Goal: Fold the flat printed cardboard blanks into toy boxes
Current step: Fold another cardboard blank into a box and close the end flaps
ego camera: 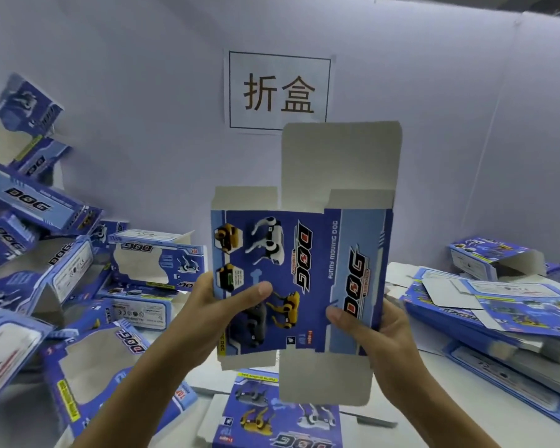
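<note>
Item under work: one blue printed "DOG" toy-box blank (301, 279), held upright in mid-air in front of the wall, above the white surface (466, 415). It is not yet squared; the printed panels appear only slightly opened along the vertical crease, and the unprinted grey flaps stand free at top and bottom.

Left hand (214, 305): grip pinches the left edge of the blank, thumb flat across the printed face, fingers behind and out of view.

Right hand (372, 334): grip pinches the right panel low down, thumb on the front, fingers curled round the right edge.

Handling assessment: the blank looks to be thin carton board, light, stiff across the panels and weak only at the scored lines. The glossy print may slip under dry fingers. Hold is best taken on opposite side edges near mid-height, pressing inward so the sleeve pops open along its scores. The long grey closing flaps should be left free, since they would crease or tear if bent off the score.

Surroundings: folded boxes (55, 253) lie heaped at left; a stack of flat blanks (485, 318) lies at right; another blank (272, 415) lies on the surface directly below. A posted sign (278, 92) is fixed to the wall behind.
</note>
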